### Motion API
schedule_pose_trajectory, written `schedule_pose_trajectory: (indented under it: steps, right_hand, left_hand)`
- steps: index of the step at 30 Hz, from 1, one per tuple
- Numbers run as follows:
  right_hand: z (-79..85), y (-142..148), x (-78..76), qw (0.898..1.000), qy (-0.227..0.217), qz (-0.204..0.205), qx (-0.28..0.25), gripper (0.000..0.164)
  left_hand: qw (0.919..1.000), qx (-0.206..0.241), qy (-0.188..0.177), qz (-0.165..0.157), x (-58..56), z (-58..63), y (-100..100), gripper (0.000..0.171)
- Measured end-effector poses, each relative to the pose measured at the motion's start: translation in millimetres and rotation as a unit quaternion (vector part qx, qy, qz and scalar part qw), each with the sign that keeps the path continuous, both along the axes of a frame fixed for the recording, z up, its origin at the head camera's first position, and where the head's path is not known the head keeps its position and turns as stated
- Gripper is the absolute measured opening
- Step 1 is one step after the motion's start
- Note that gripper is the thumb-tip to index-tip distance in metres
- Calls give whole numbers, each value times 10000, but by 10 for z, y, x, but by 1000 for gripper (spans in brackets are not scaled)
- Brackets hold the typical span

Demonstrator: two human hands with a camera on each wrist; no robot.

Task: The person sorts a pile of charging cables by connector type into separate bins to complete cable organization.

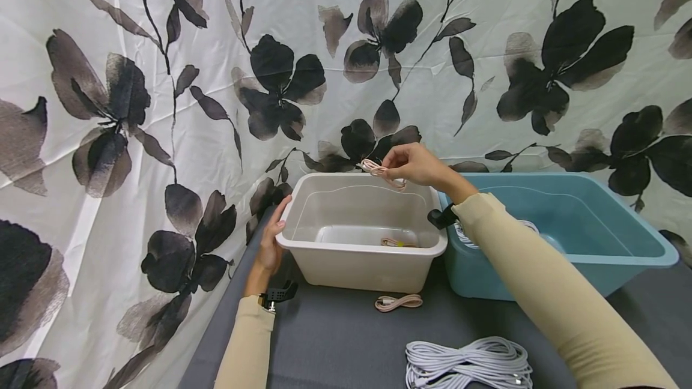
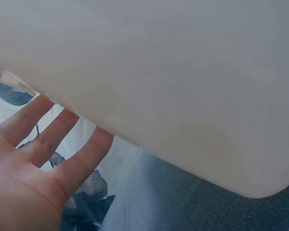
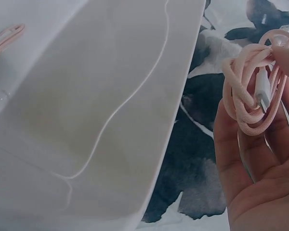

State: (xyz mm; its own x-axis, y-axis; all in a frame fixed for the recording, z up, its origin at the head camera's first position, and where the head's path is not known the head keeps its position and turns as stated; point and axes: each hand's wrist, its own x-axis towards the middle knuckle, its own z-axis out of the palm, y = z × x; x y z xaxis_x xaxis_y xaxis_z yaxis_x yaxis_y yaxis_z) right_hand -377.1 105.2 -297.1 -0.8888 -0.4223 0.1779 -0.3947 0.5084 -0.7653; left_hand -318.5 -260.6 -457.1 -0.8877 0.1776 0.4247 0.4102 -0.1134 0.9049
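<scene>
Over the far rim of the beige bin [image 1: 346,269], my right hand [image 1: 413,164] pinches a coiled pink USB cable [image 3: 253,89] between thumb and fingers; its white plug shows in the right wrist view. My left hand [image 1: 270,239] rests against the bin's left side near the rim, and the left wrist view has its fingers [image 2: 89,154] extended and spread along the wall. Inside the bin lies another small pink cable [image 1: 388,242] with something yellow on it. A third pink cable [image 1: 399,302], bundled flat, lies on the grey table just in front.
A blue bin [image 1: 643,251] stands against the beige bin's right side, with white cable [image 1: 465,238] inside, partly hidden by the right forearm. A large coil of white cable [image 1: 467,362] lies at the front of the grey table [image 1: 324,341]. A floral curtain [image 1: 216,149] hangs behind.
</scene>
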Motion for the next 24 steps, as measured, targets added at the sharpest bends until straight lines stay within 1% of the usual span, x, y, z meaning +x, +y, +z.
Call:
schedule_pose_trajectory:
  steps: [4, 7, 15, 20, 24]
  right_hand:
    - [-23, 19, -34, 10000, -78, -25, 56, 15]
    - [-38, 26, -49, 9999, -150, -57, 1, 16]
    - [-39, 45, -63, 9999, -69, -72, -30, 16]
    - [-10, 66, -15, 9999, -125, -37, -53, 15]
    - [34, 91, 52, 10000, -43, 8, -86, 16]
  left_hand:
    - [10000, 19, 26, 11, 7, 3, 7, 69]
    - [10000, 64, 46, -11, 11, 1, 11, 69]
    - [9999, 104, 36, 7, 9, 3, 25, 70]
    - [9999, 117, -4, 7, 27, 16, 36, 70]
    - [9999, 115, 17, 7, 33, 22, 39, 70]
